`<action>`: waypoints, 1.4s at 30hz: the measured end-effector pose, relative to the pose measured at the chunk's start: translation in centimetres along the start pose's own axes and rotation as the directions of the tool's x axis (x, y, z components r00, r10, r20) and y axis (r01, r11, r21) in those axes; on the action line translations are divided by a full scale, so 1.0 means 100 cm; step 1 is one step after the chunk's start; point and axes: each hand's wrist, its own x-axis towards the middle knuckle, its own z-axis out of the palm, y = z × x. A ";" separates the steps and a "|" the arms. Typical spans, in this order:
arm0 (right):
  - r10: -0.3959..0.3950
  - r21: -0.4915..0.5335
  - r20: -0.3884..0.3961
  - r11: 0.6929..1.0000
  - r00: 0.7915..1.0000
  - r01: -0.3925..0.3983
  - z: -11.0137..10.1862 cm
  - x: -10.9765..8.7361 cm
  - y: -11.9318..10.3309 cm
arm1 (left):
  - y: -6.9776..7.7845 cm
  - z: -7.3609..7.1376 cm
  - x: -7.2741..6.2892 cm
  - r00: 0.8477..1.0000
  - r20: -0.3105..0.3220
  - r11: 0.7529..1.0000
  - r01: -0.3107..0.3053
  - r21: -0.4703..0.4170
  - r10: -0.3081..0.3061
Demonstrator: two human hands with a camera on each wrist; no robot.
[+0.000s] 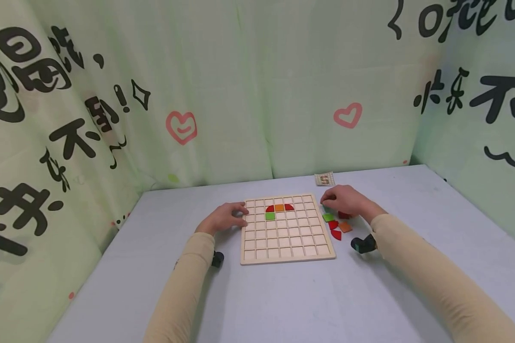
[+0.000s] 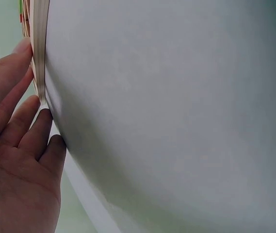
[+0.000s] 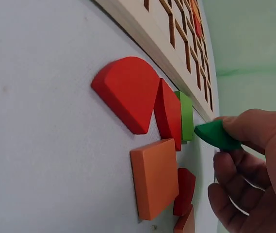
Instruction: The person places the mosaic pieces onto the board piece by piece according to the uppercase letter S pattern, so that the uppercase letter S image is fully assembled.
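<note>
A wooden grid board (image 1: 288,257) lies on the table. In its upper rows sit two red rounded pieces, the left one (image 1: 270,208) and right one (image 1: 289,207), with an orange square (image 1: 279,207) between them and a light green square (image 1: 270,216) below. My left hand (image 1: 225,216) rests against the board's left edge, thumb and fingertips touching it, fingers extended. Right of the board, my right hand (image 1: 347,200) pinches a dark green curved-edged block (image 3: 218,135) between thumb and fingers, above loose pieces.
Beside the board's right edge lie red pieces (image 3: 128,92), an orange square (image 3: 156,179) and a light green block (image 3: 186,116). A small patterned card (image 1: 324,179) is near the table's back edge. Curtains (image 1: 257,95) with black writing stand behind and at both sides.
</note>
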 end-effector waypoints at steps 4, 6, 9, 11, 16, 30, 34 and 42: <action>0.060 -0.045 -0.051 0.997 0.997 -0.063 0.002 0.000 -0.001 | 0.000 0.001 0.000 1.000 0.002 1.000 -0.004 -0.004 0.004; 0.077 -0.069 -0.076 0.994 0.994 -0.082 0.003 0.001 -0.003 | 0.000 0.000 0.000 1.000 0.004 1.000 -0.006 0.000 0.006; 0.112 -0.065 -0.097 0.991 0.989 -0.119 0.005 0.002 -0.004 | 0.000 0.000 0.000 1.000 0.005 1.000 -0.011 0.009 0.011; 0.142 -0.033 -0.092 0.989 0.986 -0.145 0.006 0.003 -0.006 | 0.000 0.000 0.000 1.000 0.006 1.000 -0.009 0.009 0.009; 0.129 0.003 -0.082 0.992 0.988 -0.129 0.006 0.002 -0.008 | -0.001 0.001 0.001 1.000 0.005 1.000 -0.004 0.011 0.004; -0.023 -0.033 0.006 0.999 1.000 0.023 0.007 0.005 -0.002 | 0.000 0.000 -0.002 1.000 0.004 1.000 -0.010 -0.003 0.010; -0.014 -0.036 0.005 0.999 1.000 0.014 0.008 0.006 0.000 | -0.001 0.001 -0.002 1.000 0.004 1.000 -0.002 -0.007 0.002; -0.016 -0.019 -0.017 1.000 1.000 0.016 0.008 0.006 0.005 | 0.002 0.000 -0.004 1.000 0.000 1.000 0.002 -0.005 -0.002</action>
